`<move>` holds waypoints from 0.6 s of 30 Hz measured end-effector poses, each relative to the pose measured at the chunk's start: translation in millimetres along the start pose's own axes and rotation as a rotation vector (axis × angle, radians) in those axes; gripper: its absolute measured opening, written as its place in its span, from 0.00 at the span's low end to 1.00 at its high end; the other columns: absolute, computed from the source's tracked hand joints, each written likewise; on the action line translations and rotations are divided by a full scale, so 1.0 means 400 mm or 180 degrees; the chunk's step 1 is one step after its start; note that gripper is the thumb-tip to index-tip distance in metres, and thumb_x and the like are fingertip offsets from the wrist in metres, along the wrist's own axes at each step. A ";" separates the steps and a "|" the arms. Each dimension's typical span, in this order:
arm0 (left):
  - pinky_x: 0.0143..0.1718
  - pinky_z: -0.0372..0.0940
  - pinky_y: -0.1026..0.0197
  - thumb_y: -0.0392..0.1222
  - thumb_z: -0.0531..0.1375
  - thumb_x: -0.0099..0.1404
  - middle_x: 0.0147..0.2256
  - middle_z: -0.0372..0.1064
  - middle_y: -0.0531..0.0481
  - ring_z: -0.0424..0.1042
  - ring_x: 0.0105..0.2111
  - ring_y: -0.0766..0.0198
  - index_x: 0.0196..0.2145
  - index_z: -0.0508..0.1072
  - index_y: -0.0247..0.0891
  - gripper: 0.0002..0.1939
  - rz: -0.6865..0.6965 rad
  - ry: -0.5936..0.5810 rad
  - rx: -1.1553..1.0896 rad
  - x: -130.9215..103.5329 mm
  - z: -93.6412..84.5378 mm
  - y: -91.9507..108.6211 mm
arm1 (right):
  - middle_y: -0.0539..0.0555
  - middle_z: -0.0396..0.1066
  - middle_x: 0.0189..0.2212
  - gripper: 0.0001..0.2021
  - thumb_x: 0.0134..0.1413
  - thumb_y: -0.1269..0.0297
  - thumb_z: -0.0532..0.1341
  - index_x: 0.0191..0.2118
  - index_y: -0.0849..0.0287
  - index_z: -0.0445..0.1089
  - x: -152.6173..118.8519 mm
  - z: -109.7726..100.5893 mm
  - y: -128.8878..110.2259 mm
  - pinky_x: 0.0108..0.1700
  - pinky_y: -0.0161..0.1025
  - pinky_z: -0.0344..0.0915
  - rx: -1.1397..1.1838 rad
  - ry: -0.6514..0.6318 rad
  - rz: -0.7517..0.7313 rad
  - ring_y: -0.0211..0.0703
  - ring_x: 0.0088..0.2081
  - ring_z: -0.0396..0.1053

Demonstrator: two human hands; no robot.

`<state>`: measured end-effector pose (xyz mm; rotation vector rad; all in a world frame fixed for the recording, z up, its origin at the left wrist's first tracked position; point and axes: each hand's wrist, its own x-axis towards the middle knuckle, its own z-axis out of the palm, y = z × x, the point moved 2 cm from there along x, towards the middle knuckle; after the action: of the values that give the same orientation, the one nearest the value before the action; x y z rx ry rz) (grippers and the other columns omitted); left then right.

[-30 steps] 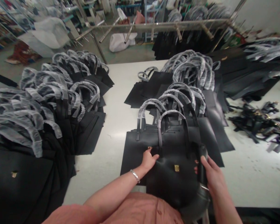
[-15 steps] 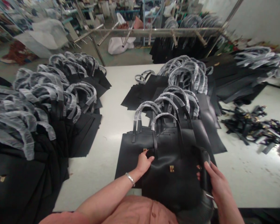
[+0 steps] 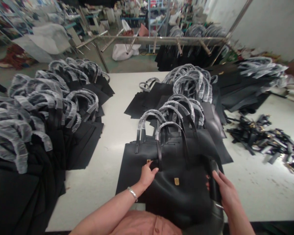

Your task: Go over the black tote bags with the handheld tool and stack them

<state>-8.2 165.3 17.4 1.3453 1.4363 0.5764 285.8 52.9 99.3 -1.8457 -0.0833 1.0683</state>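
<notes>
A black handbag (image 3: 183, 192) with a gold clasp (image 3: 176, 181) lies in front of me, its handle wrapped in clear plastic (image 3: 170, 124). My left hand (image 3: 148, 174) grips the bag's upper left edge, fingers hidden behind it. On the right side, my right hand (image 3: 222, 187) is wrapped round the bag's dark, folded-looking side, the thumb in front. Another black bag (image 3: 131, 166) lies partly under the held one, its gold clasp close to my left fingers.
Black bag pieces with plastic-wrapped handles (image 3: 46, 111) are heaped on the left. More bag pieces (image 3: 156, 94) lie behind the held bag. Black straps with metal parts (image 3: 267, 137) are piled on the table (image 3: 98, 182) at right. A metal rack (image 3: 161, 40) stands beyond.
The view has shifted slightly, so the table's contents appear lower and farther left. Both hands keep their grip on the bag.
</notes>
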 end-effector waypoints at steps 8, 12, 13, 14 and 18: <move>0.53 0.64 0.53 0.36 0.63 0.55 0.44 0.73 0.41 0.72 0.45 0.55 0.46 0.73 0.32 0.19 0.0061 0.0035 0.0006 0.008 0.007 -0.014 | 0.48 0.73 0.20 0.28 0.37 0.51 0.71 0.46 0.59 0.69 0.008 0.021 -0.009 0.16 0.34 0.65 -0.0097 -0.0157 -0.0047 0.40 0.17 0.67; 0.53 0.63 0.54 0.36 0.64 0.55 0.44 0.73 0.40 0.72 0.46 0.55 0.46 0.73 0.32 0.20 0.0119 0.0051 0.0031 0.042 0.016 0.003 | 0.47 0.74 0.23 0.30 0.39 0.50 0.70 0.50 0.55 0.68 0.008 0.000 -0.043 0.19 0.32 0.67 0.0012 0.0068 -0.0269 0.37 0.19 0.68; 0.53 0.63 0.54 0.36 0.64 0.55 0.44 0.73 0.40 0.72 0.46 0.55 0.46 0.73 0.32 0.20 0.0129 0.0064 0.0033 0.059 0.020 0.011 | 0.47 0.74 0.24 0.29 0.38 0.50 0.70 0.49 0.55 0.68 -0.006 -0.016 -0.047 0.19 0.32 0.67 0.0007 0.0057 -0.0258 0.38 0.19 0.68; 0.53 0.63 0.54 0.36 0.64 0.55 0.45 0.72 0.40 0.72 0.46 0.55 0.46 0.73 0.32 0.20 0.0143 0.0083 0.0030 0.079 0.023 0.021 | 0.48 0.75 0.24 0.29 0.38 0.49 0.70 0.48 0.55 0.69 -0.026 -0.036 -0.049 0.19 0.32 0.67 -0.0016 0.0034 -0.0232 0.38 0.20 0.69; 0.53 0.62 0.56 0.34 0.64 0.54 0.44 0.72 0.41 0.72 0.46 0.56 0.45 0.73 0.33 0.18 0.0223 0.0183 -0.0058 0.165 0.027 0.076 | 0.49 0.76 0.26 0.30 0.37 0.49 0.71 0.48 0.54 0.69 -0.119 -0.124 -0.026 0.20 0.32 0.67 -0.0182 0.0005 -0.0072 0.40 0.21 0.69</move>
<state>25.3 230.9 16.9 1.3788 1.4314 0.6771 295.1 1.1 144.5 -1.8923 -0.1348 1.0585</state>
